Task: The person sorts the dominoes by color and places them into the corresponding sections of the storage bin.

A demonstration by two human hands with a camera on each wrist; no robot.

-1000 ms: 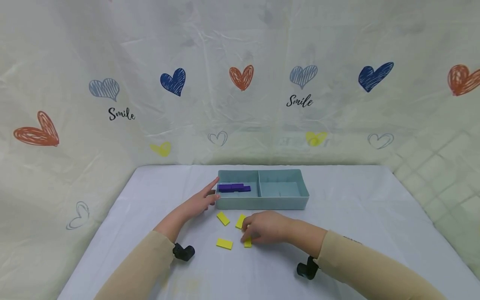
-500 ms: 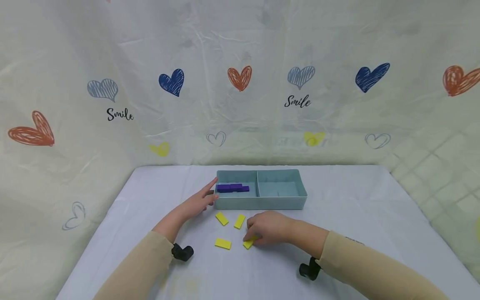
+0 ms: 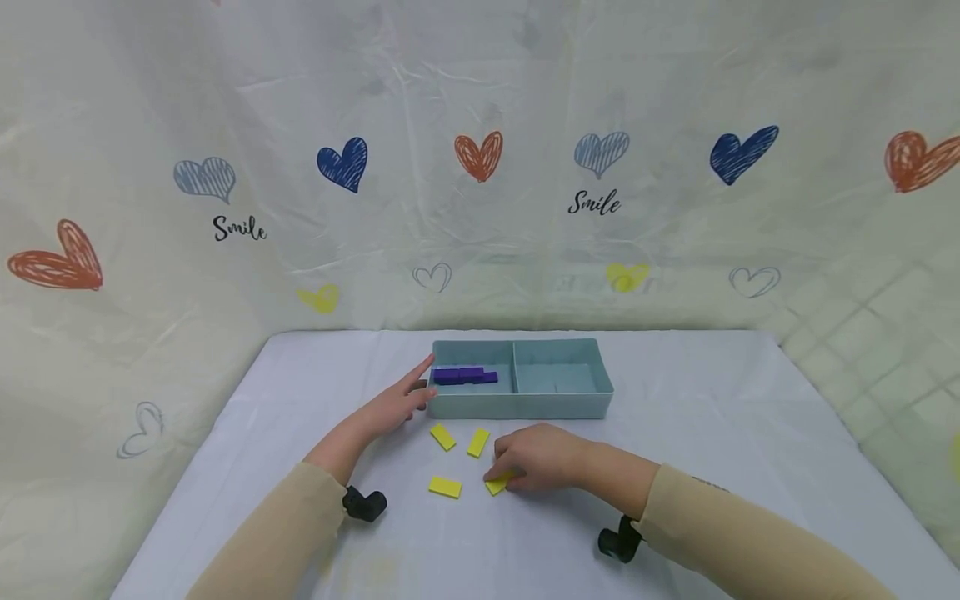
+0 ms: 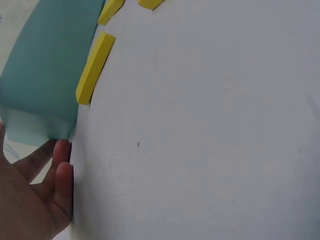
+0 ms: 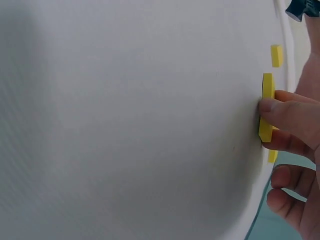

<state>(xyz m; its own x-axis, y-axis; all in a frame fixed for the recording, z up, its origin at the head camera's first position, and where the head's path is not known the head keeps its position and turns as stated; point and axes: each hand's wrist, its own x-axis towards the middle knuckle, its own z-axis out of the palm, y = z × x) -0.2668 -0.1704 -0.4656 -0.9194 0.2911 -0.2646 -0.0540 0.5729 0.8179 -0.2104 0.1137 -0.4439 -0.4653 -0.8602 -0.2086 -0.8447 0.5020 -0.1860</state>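
My right hand (image 3: 542, 457) pinches a yellow block (image 5: 268, 86) between thumb and fingers, low over the white tabletop. In the right wrist view the thumb lies across the block's middle; its other fingers are bent. My left hand (image 3: 392, 410) touches the left end of a blue-green two-compartment box (image 3: 525, 407), index finger stretched to the back corner and thumb at the front one. Several purple blocks (image 3: 465, 377) lie in the left compartment. Three more yellow blocks lie loose: one near the box's front left (image 3: 443, 437), one beside it (image 3: 477, 443), one closer to me (image 3: 446, 487).
A white cloth (image 3: 690, 433) covers the table. Behind it hangs a pale sheet (image 3: 525, 242) printed with hearts and "Smile". The box's right compartment (image 3: 562, 377) shows a bare floor. A black camera sits on each wrist, left (image 3: 365, 505) and right (image 3: 619, 542).
The yellow block under my right hand has turned to lie diagonally, and the right fingers have drawn away from the neighbouring block. My left hand stays at the box.
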